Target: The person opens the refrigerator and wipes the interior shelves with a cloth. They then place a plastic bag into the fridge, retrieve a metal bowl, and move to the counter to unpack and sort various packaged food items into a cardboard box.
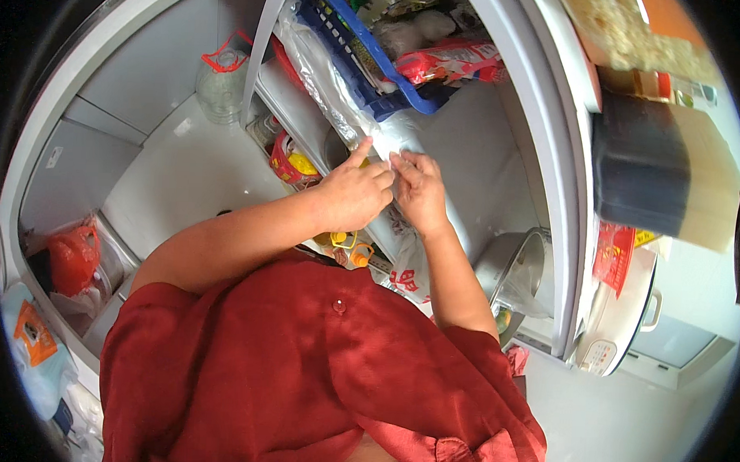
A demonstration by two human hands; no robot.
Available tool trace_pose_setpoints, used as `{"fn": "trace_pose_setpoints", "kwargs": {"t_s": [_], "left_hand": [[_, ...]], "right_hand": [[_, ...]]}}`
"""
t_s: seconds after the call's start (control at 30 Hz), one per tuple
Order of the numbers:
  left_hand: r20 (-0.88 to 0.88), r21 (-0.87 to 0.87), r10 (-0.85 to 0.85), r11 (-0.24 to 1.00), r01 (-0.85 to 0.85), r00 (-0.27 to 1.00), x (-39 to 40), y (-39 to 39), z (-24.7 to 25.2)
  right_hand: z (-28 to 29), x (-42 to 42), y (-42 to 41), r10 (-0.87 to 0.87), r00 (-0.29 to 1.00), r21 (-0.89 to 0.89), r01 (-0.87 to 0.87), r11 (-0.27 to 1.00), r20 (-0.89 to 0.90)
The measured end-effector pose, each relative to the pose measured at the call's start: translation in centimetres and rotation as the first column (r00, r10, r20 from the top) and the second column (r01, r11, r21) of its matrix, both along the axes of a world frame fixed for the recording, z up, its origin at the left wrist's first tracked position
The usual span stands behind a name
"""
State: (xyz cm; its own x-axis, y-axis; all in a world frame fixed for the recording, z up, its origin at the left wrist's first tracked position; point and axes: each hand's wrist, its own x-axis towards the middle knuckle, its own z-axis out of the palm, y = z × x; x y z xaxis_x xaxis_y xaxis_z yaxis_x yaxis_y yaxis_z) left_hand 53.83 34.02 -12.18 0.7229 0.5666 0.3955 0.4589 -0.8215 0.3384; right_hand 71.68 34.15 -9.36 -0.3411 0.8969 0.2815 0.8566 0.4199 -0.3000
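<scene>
My left hand point(360, 197) and my right hand point(421, 190) meet inside an open cabinet, fingertips almost touching. Between them is a thin strip of pale, translucent plastic point(383, 145), blurred by glare. The right thumb and fingers pinch its edge. On the left, the index finger points forward while the other fingers curl against the plastic. Just beyond, a long bundle of clear plastic film or bags point(326, 86) lies along a blue plastic basket point(358, 53). A red printed food packet point(446, 62) and other packages sit in the basket.
A large clear bottle point(222, 88) with a red handle stands at left. Yellow-capped oil bottles point(361, 255) and a red tub point(292, 161) are lower down. A metal pot point(512, 260) sits at right, inside the white cabinet frame point(559, 146). A dark container point(644, 167) is outside it.
</scene>
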Motion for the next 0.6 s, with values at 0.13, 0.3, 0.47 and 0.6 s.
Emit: {"fn": "trace_pose_setpoints", "kwargs": {"t_s": [0.13, 0.3, 0.47, 0.6], "left_hand": [[0.001, -0.067, -0.156, 0.986, 0.156, 0.988, -2.5, -1.5, 1.3], [0.069, -0.163, -0.044, 0.985, 0.055, 0.997, -5.6, -2.7, -1.0], [-0.009, -0.192, -0.052, 0.98, 0.049, 0.999, -7.1, -2.5, -1.5], [-0.09, -0.181, -0.019, 0.983, 0.002, 0.996, -8.2, -2.6, -1.1]], "right_hand": [[0.6, 3.1, -1.3, 0.014, 0.999, -0.073, -0.017, 0.997, -0.041], [-1.9, 6.8, -0.3, -0.46, 0.887, 0.019, 0.459, 0.888, 0.033], [-2.3, -1.9, -0.5, -0.31, 0.951, 0.158, 0.309, 0.938, -0.022], [-1.3, -2.4, -2.8, -0.222, 0.975, 0.086, 0.223, 0.971, -0.016]]}}
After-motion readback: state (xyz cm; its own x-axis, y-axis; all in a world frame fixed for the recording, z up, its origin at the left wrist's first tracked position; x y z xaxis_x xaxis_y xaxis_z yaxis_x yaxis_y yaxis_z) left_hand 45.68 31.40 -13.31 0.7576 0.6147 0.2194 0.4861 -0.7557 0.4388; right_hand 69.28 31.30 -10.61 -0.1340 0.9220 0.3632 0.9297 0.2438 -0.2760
